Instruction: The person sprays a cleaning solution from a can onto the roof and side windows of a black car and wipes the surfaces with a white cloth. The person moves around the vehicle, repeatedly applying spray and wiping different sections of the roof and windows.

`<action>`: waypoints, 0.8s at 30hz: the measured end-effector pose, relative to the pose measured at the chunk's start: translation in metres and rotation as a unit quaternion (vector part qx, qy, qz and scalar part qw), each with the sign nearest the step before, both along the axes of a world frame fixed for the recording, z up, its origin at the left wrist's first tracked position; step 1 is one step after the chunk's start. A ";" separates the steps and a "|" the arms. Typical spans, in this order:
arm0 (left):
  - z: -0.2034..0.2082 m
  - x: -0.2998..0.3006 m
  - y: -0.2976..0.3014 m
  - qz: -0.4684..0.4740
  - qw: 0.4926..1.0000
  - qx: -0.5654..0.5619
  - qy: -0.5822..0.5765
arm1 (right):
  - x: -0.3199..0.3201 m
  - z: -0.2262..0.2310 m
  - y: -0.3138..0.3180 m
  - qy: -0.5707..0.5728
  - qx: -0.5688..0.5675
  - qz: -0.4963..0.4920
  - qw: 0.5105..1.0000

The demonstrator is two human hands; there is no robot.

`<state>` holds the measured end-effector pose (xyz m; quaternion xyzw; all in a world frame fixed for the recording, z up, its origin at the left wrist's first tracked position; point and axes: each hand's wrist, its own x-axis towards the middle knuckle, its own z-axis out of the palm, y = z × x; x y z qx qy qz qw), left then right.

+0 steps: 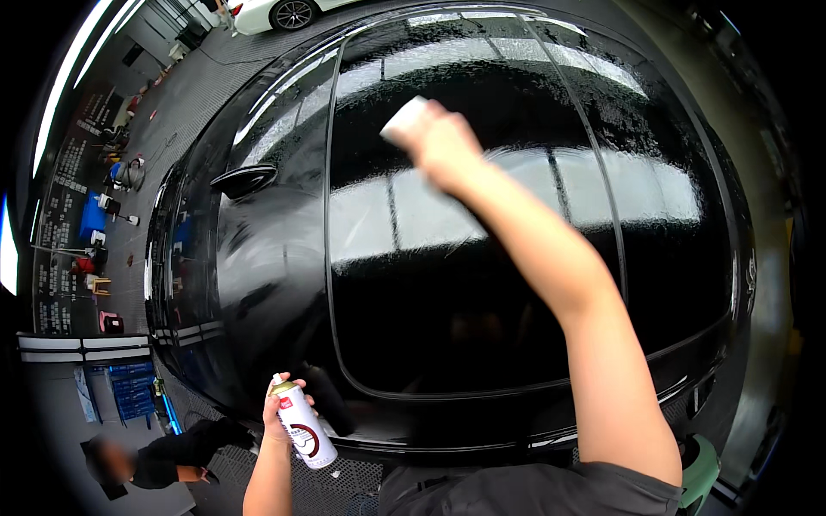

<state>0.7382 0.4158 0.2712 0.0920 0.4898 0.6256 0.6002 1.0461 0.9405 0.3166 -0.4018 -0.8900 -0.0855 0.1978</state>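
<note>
A wide black car roof (482,327) with a glossy glass panel spreads out before me. My right hand (443,142) reaches far over the glass, closed on a white pad or folded cloth (404,119), blurred by motion; whether the pad touches the glass I cannot tell. Streaks and fine wet-looking droplets cover the far part of the panel. Low on the left, my left hand (277,421) grips a white spray can (305,426) with a gold top and white nozzle, held tilted near the roof's near edge. A black fin antenna (244,181) stands on the roof's left part.
At the lower left, a person in black (163,460) is beside the car. Blue racks (131,394) stand behind them. Stools, bins and a blue box (92,215) line the left wall. A white car (288,15) is parked at the far side; something green (701,471) lies near my right elbow.
</note>
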 end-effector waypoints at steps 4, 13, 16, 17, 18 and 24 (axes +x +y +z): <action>-0.003 0.002 -0.014 0.013 1.000 0.009 -0.025 | -0.071 -0.025 -0.134 0.085 -0.007 0.363 0.928; 0.008 0.004 -0.006 0.011 1.000 -0.005 -0.016 | -0.096 -0.011 -0.076 0.000 -0.048 0.316 0.948; 0.008 0.008 -0.007 0.021 1.000 -0.010 -0.012 | -0.090 -0.029 -0.092 0.042 -0.039 0.393 0.918; 0.010 0.006 -0.009 0.015 1.000 -0.009 -0.015 | -0.086 -0.014 -0.063 0.029 -0.040 0.339 0.940; 0.009 0.007 -0.005 0.012 1.000 0.000 -0.014 | -0.086 0.004 -0.029 -0.016 -0.070 0.245 0.967; 0.005 0.009 -0.011 0.028 1.000 -0.003 -0.006 | -0.112 -0.006 -0.074 -0.017 -0.013 0.323 0.946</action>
